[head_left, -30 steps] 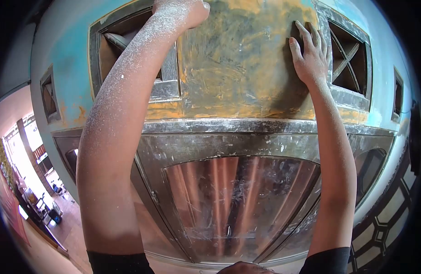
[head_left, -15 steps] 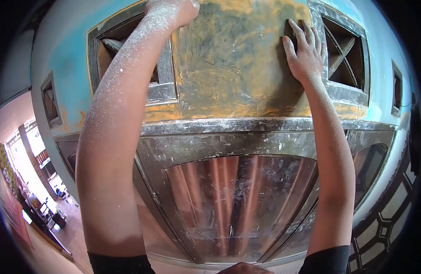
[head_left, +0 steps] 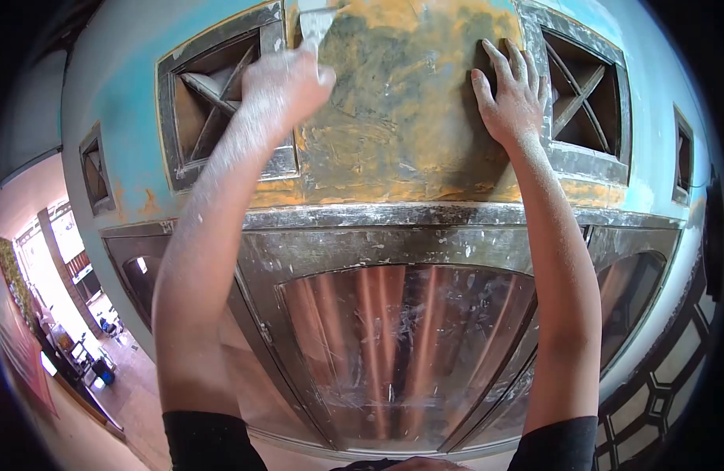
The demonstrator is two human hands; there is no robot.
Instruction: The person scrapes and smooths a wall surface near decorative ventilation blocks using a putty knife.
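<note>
Dusted with white powder, my left hand point(head_left: 283, 85) is closed round a putty knife point(head_left: 317, 25). Its pale, white-smeared blade points upward against the left edge of a scraped wall panel point(head_left: 393, 102). The handle is mostly hidden in my fist. My right hand point(head_left: 512, 98) lies on the right side of the same panel, fingers spread and pointing up, holding nothing. The panel shows patchy dark grey and orange-yellow layers.
Wooden vents with crossed bars flank the panel, a left vent point(head_left: 220, 98) and a right vent point(head_left: 585, 98). Below runs a paint-spotted wooden beam point(head_left: 377, 216) over a glazed door point(head_left: 401, 353). Turquoise paint point(head_left: 126, 149) covers the outer wall. A bright doorway point(head_left: 48, 251) opens at far left.
My left hand has come down from the top edge, bringing the putty knife's blade into sight. My right hand stays on the panel with fingers spread.
</note>
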